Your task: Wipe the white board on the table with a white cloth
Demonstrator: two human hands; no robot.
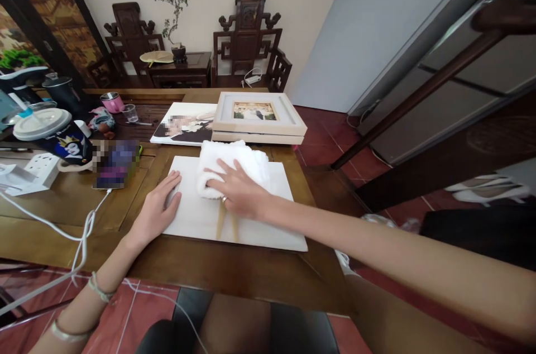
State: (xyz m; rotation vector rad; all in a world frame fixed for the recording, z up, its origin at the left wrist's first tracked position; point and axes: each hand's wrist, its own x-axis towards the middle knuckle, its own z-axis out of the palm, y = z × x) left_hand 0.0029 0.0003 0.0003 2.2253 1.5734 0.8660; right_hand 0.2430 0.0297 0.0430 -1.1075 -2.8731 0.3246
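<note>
White towel: bunched thick on the far middle part of the white board, under the right hand.
Right hand state: open, fingers spread over the towel, apparently to hold it flat; any pinch underneath cannot be told.
Left hand: open, resting on the board's left edge and gripping nothing visible, probably to steady it.
Board position: flat on the table near its front edge, likely for easy reach by both arms; two tan marks show below the towel.
Frames: stacked behind the board, beside a photo panel, seemingly set back from the work.
Phone: left of the board, cable attached, presumably charging.
</note>
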